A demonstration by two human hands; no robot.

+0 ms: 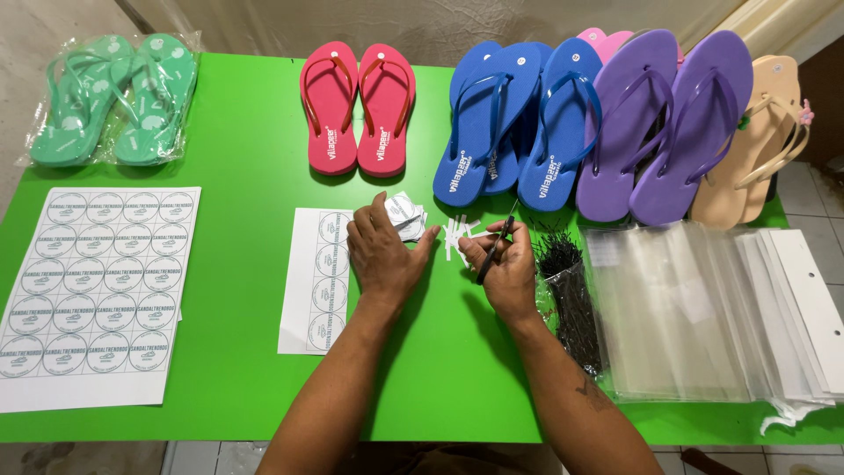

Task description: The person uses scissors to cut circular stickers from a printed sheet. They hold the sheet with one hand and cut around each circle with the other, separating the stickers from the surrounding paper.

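our right hand (503, 264) grips black scissors (494, 251); our left hand (382, 251) lies flat, fingertips on cut labels (406, 214). the blades point toward that left hand, so a slip could nick us or scatter the paper scraps (457, 236) between. we count two label sheets, one red sandal pair (356, 105).

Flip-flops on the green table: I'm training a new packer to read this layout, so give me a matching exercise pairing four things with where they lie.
Things:
1. green flip-flops
2. red flip-flops
3. clear bags
4. full sticker sheet

Places:
A. right edge, stacked flat
B. far left corner, bagged
C. near left, flat on the table
D. far side, middle, unbagged

Pairs: 1-B, 2-D, 3-A, 4-C
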